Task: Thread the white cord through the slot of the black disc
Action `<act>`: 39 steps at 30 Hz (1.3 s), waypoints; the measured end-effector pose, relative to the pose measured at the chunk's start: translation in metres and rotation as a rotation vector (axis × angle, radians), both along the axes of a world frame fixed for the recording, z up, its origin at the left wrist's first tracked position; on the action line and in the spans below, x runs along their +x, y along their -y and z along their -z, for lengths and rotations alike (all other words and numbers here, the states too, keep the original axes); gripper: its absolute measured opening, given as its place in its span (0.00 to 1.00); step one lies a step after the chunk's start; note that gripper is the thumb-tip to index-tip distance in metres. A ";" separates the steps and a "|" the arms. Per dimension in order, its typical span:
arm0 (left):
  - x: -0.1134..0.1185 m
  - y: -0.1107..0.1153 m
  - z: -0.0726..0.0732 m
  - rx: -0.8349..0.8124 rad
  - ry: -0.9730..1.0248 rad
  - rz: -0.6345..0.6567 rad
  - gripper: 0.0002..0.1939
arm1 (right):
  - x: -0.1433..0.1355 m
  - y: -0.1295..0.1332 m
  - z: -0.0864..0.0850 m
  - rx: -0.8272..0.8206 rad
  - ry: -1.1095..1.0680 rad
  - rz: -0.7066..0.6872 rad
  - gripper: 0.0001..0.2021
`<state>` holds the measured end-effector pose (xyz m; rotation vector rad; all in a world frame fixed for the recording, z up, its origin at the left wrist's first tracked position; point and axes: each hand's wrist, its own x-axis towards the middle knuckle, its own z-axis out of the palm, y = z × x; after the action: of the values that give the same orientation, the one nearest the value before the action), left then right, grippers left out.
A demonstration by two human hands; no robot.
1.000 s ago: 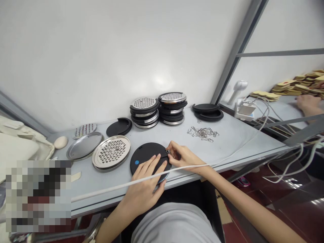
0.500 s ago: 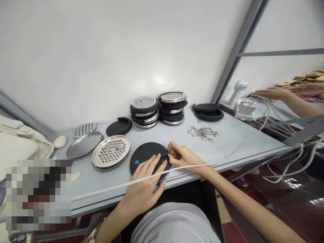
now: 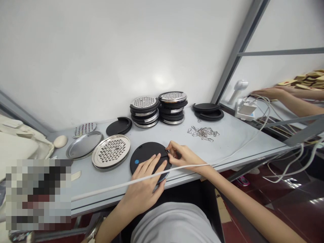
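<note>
A round black disc [image 3: 145, 152] with a blue dot lies near the table's front edge. My left hand [image 3: 144, 189] rests on it with fingers spread, pressing its lower part. At the disc's right rim, my right hand [image 3: 179, 155] pinches a small metal clip [image 3: 167, 151]. To the left lie a round metal grater plate [image 3: 111, 151] and a plain metal dish [image 3: 84, 145]. Several loose metal clips [image 3: 204, 132] are heaped to the right. Behind stand two stacks of black holders and graters [image 3: 144, 109], [image 3: 173, 106].
A white cable [image 3: 233, 155] crosses in front of my hands. Black holders [image 3: 207, 113] lie at the back right, another [image 3: 118, 126] at the back left. Another person's arms [image 3: 291, 96] reach in at the right, near a white device [image 3: 245, 108]. A white bag [image 3: 22, 141] sits left.
The other person's hands at the right have shifted slightly. My hands and the disc look the same.
</note>
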<state>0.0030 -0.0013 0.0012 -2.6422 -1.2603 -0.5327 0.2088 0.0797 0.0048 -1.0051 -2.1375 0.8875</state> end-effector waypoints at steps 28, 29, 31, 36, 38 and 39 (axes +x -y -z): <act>0.000 0.001 0.001 -0.011 0.002 -0.008 0.26 | 0.001 -0.001 0.002 -0.004 -0.012 -0.007 0.03; 0.000 0.001 0.001 -0.010 0.006 -0.008 0.26 | 0.001 0.000 0.002 -0.007 -0.012 -0.007 0.03; -0.001 0.001 0.000 -0.009 0.007 -0.006 0.26 | 0.001 0.000 0.001 -0.013 -0.018 -0.005 0.03; -0.001 0.001 0.000 -0.017 -0.004 -0.004 0.27 | 0.001 0.000 0.000 -0.049 -0.040 -0.008 0.04; 0.000 0.000 0.000 -0.012 0.001 -0.003 0.26 | 0.001 0.000 0.000 -0.061 -0.055 -0.010 0.04; 0.000 0.000 0.000 -0.008 0.003 -0.003 0.26 | 0.001 0.000 0.000 -0.066 -0.063 -0.012 0.04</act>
<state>0.0029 -0.0013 0.0016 -2.6470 -1.2697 -0.5330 0.2102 0.0799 0.0046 -0.9843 -2.0756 0.9880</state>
